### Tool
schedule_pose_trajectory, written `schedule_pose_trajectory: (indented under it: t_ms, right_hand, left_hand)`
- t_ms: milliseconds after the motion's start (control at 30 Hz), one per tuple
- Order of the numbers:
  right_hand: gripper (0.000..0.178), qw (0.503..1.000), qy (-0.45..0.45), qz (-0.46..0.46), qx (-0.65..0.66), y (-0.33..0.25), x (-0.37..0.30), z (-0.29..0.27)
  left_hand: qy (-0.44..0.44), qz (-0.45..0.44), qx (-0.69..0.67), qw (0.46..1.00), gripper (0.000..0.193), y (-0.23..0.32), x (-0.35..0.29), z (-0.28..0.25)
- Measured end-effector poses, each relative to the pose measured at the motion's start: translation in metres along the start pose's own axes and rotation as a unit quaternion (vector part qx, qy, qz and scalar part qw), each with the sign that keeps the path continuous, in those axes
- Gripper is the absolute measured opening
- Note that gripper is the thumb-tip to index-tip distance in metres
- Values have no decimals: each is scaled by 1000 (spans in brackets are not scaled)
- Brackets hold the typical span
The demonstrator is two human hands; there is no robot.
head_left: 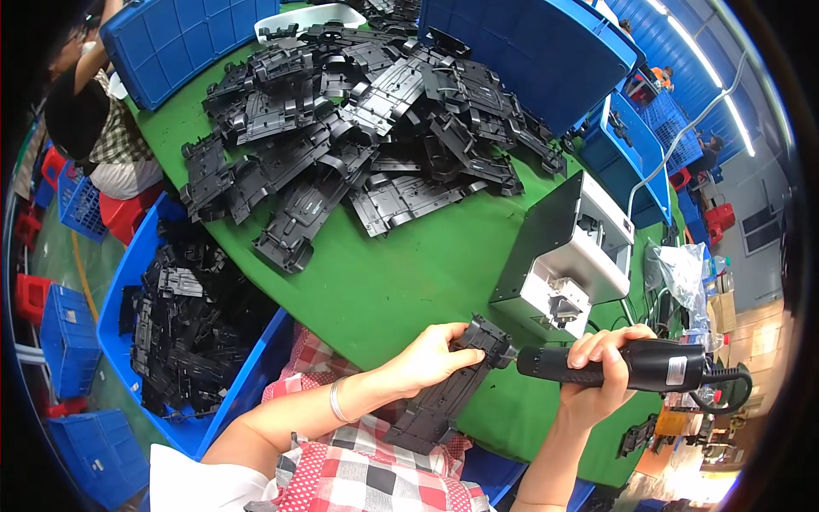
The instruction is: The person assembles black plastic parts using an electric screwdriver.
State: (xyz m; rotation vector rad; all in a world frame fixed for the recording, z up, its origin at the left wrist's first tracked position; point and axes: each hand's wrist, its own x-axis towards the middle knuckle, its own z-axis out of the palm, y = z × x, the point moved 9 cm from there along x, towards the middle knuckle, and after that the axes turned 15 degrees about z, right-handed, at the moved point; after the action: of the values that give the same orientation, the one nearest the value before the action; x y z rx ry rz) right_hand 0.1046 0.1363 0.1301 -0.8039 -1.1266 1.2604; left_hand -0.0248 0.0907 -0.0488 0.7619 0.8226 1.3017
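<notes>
My left grip (426,354) is wrapped around a long ribbed black plastic chassis part (444,397), held over the green counter's (384,290) near edge above my lap. My right grip (597,367) clasps a matte black electric screwdriver (623,364), tip touching the part's upper end. A heap of like moulded parts (358,128) covers the counter's far side; a boxy white-and-black machine (567,256) stands near the right edge.

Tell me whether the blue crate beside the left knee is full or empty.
Nearly full. The blue crate is heaped with black plastic parts up to about its rim.
</notes>
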Motion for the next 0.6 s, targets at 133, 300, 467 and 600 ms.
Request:
schedule_pose_trajectory:
  t_ms: [133,300,467,600]
  right_hand:
    - [34,1000,-1,5,-8,7,2,0]
    - [35,1000,6,-28,-6,1,4,0]
    - [14,940,44,-338,25,-102,23,-20]
    - [23,948,87,-218,-216,-89,79,-7]
  left_hand:
    - [3,-2,-3,1000,25,1,-1,-1]
    - [-1,2,-6,1000,29,1,0,-1]
    - [-5,-16,-1,1000,28,2,-4,1]
    - [-1,-10,-3,1000,28,2,-2,-1]
